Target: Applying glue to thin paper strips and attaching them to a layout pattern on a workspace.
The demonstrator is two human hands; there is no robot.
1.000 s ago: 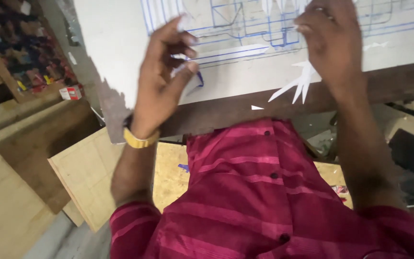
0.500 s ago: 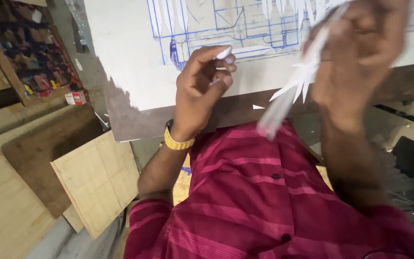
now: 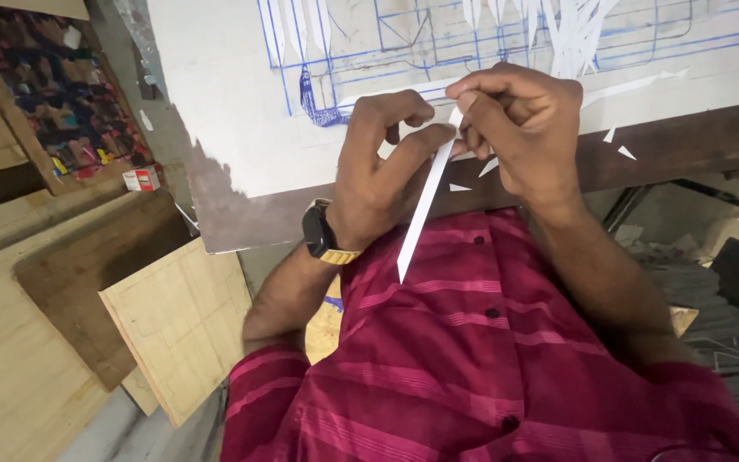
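Both hands meet over the near edge of a white board (image 3: 241, 128) with blue line drawing on it. The right hand (image 3: 523, 128) has its fingers curled in and pressed together, pinching the top end of a long, narrow white paper strip (image 3: 425, 205) between thumb and forefinger. The left hand (image 3: 382, 167), just beside it at 9 o'clock, is half closed: its thumb and forefinger close on the same strip a little lower, the other fingers bent loosely above. The two hands touch or nearly touch at the pinch.

The strip hangs from the fingers toward 7 o'clock, tilted, its pointed tip free in front of the person's red striped shirt (image 3: 489, 359). The left wrist carries a dark watch (image 3: 322, 233) with a yellow band.

More white paper slivers lie on the board at 12 to 1 o'clock of the hands, a bunch (image 3: 575, 34) of them fanned near the top edge, and small scraps (image 3: 622, 145) sit on the dark wood rim at 3 o'clock. Nothing lies between the hands and the strip.

At 8 o'clock, well apart, pale plywood panels (image 3: 181, 316) lean on the floor beside a darker board (image 3: 87, 274). At 10 o'clock a small red-and-white box (image 3: 140, 178) sits below a frame (image 3: 53, 94) filled with mixed colours.
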